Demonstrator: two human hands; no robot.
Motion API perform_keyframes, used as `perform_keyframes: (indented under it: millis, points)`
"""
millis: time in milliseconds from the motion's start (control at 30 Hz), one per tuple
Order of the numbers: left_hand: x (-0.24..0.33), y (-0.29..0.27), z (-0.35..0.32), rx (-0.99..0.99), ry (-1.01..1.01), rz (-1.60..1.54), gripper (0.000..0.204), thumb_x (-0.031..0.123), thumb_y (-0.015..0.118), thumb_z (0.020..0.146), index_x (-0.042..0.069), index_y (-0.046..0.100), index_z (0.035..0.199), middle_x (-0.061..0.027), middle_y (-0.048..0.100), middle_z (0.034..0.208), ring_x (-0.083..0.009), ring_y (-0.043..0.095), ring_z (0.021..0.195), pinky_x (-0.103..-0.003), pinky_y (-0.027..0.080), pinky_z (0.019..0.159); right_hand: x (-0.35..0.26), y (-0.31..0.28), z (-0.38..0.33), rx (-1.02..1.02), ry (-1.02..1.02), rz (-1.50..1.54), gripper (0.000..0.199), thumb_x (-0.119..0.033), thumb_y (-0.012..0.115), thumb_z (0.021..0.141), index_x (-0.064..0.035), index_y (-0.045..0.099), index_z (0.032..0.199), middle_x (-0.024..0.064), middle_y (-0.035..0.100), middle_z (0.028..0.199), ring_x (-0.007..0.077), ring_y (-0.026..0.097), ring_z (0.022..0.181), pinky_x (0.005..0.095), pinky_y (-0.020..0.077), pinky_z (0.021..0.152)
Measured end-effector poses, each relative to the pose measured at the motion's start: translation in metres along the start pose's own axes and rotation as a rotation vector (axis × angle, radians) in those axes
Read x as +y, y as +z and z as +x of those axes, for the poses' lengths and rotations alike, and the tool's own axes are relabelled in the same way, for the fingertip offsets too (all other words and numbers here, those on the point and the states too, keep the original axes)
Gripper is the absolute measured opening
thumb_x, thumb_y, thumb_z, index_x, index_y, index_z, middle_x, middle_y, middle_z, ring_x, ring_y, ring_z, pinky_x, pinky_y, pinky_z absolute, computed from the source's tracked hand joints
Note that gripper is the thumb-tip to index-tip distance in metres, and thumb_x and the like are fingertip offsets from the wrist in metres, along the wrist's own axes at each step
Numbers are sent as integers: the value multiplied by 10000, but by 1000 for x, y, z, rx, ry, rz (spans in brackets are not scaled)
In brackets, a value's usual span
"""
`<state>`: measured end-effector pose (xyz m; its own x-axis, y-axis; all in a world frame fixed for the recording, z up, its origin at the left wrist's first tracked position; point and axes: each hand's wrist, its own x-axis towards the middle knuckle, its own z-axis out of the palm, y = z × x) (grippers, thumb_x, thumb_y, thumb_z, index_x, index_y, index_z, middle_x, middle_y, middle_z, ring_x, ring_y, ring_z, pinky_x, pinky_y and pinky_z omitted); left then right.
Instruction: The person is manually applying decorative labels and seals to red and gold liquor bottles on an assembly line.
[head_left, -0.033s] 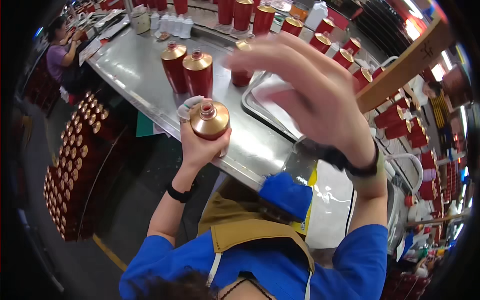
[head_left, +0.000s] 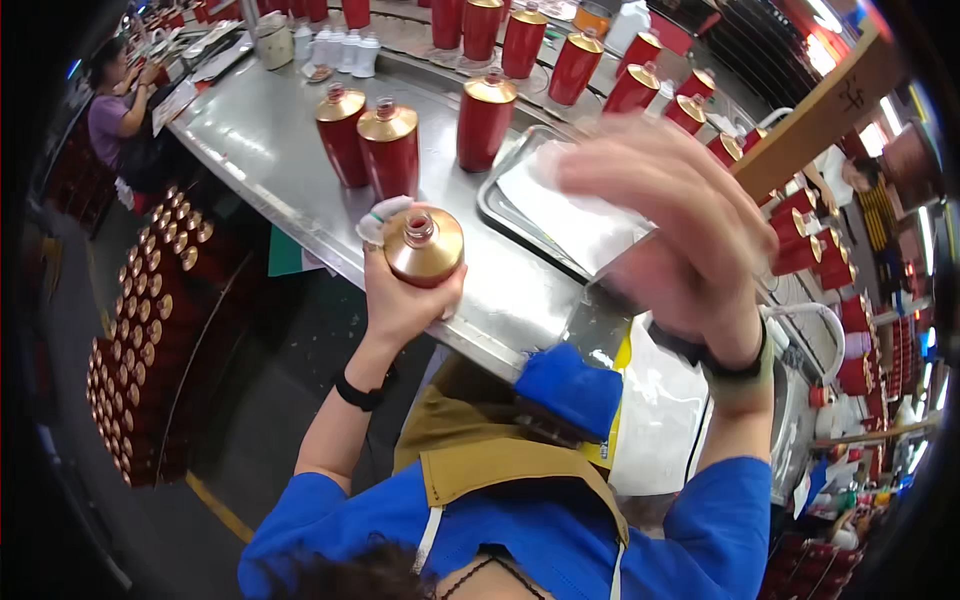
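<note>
The left hand (head_left: 400, 300) has its fingers closed around a red bottle with a gold shoulder (head_left: 423, 247), held upright over the near edge of the steel bench (head_left: 250, 150), with a white cloth (head_left: 380, 215) tucked at its ten o'clock. The right hand (head_left: 680, 235) is raised and blurred, fingers spread and holding nothing, above a metal tray (head_left: 520, 215). Three more red bottles (head_left: 390, 150) stand at twelve o'clock from the held one.
</note>
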<state>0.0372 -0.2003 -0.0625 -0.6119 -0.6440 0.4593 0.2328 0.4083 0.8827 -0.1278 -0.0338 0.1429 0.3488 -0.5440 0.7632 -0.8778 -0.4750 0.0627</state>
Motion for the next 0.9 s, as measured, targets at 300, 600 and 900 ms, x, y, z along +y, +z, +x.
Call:
perform_keyframes:
  millis: [300, 600, 900]
  points:
    - [21, 64, -27, -292, 16, -89, 833, 105, 929, 705, 26, 478, 1401, -112, 587, 1335, -210, 619, 1232, -352, 512, 1065, 9, -111, -211, 253, 944, -562, 217, -131, 552, 1123, 22, 690, 1192, 107, 700, 970, 165, 666, 906, 301, 513, 824]
    - [4, 85, -37, -254, 165, -78, 959, 114, 967, 656, 74, 400, 1428, -163, 549, 1382, -259, 608, 1224, -392, 520, 1041, 168, 30, -298, -459, 1121, -60, 308, -228, 825, 893, -19, 769, 1112, 156, 770, 1060, 329, 727, 992, 426, 564, 898]
    - [-3, 87, -37, -245, 145, -111, 938, 131, 1010, 643, 97, 463, 1404, -214, 547, 1395, -331, 617, 1232, -439, 538, 1016, 238, 108, -276, -404, 1266, -423, 305, -206, 816, 843, -65, 807, 1113, 202, 774, 1090, 402, 742, 1033, 506, 588, 888]
